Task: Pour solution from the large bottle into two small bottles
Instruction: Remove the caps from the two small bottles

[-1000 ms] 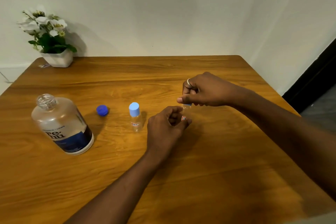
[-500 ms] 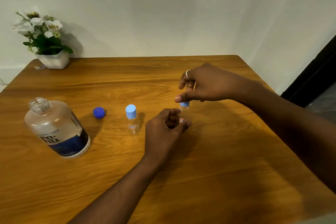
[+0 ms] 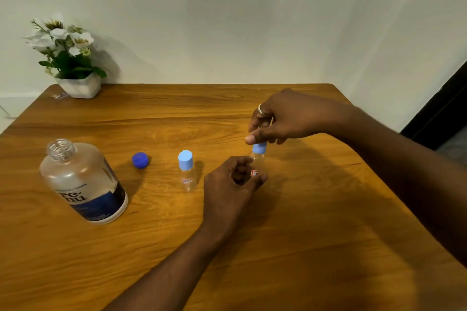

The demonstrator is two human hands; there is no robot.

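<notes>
Near the surface [image 3: 303, 247] middle, the small clear plastic bottle [image 3: 258, 159] stood between both hands: left hand [image 3: 227, 184] fingers clasped its body, right hand [image 3: 285, 118] fingers pinched its light-blue cap [image 3: 259, 148].

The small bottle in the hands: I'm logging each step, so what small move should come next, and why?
Probably twist the light blue cap off. The right hand pinches that cap from above while the left hand steadies the small bottle at its base. The large bottle already stands open, its dark blue cap on the table, but both small bottles are capped, so nothing can be poured yet.
</notes>
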